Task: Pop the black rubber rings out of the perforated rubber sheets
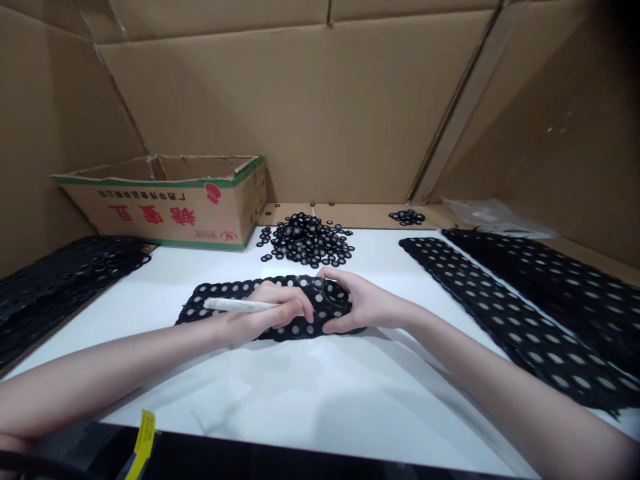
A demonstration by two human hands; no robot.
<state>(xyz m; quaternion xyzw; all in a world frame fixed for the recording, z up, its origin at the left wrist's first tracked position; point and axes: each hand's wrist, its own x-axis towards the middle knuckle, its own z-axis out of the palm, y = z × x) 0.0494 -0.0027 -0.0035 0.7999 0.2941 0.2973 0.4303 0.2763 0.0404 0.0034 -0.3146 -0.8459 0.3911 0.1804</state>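
A black strip of joined rings (225,290) lies across the white board in the middle. My left hand (275,310) rests over it, fingers closed around a white pen-like stick (237,305) whose blunt end points left; its tip is hidden beneath the fingers. At the strip's right end is my right hand (350,300), thumb and fingers curled around the edges and pressing on it. A dark ring shows between the fingers of that hand. Just behind the strip sits a heap of loose black rings (310,240).
An open cardboard box (220,210) with red print stands at the back left. Black ring strips (465,293) lie on the right, and more dark strips (65,280) on the left. A small ring pile (407,217) and a clear plastic bag (493,217) are farther back.
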